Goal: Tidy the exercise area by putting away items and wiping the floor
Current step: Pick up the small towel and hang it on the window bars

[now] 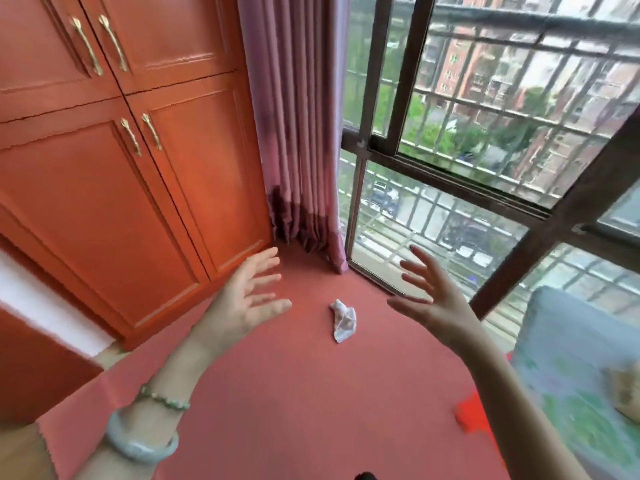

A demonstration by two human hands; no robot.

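Both hands are up over the floor w/ fingers spread wide, palms facing each other, nothing held. L hand (pixel 247 299) is in front of the wardrobe's lower edge and R hand (pixel 436 299) is in front of the window's bottom pane. They're well apart.

The crumpled white cloth (pixel 343 320) lies loose on the floor, in the gap btwn the two hands as seen from above and touching neither. It's near the corner.

The orange-red wardrobe (pixel 104 202) on the left has 4 panelled doors in view, all closed, so contents are hidden. It has gold handles (pixel 131 136) in pairs at the door seams.

The floor is covered by a salmon-red mat (pixel 294 393). A pink curtain (pixel 301 133) w/ a darker hem hangs bunched in the corner btwn wardrobe and window (pixel 485 133). The window has a dark frame w/ metal bars outside, and brick buildings, trees and a street below.

Lower right is a grey-blue floral cushion or pad (pixel 571 358), blurred. A bright red item (pixel 472 415) sits at its edge, but I can't tell what it is.

The L wrist wears a pale jade bangle (pixel 138 445) and a green bead bracelet (pixel 162 400).
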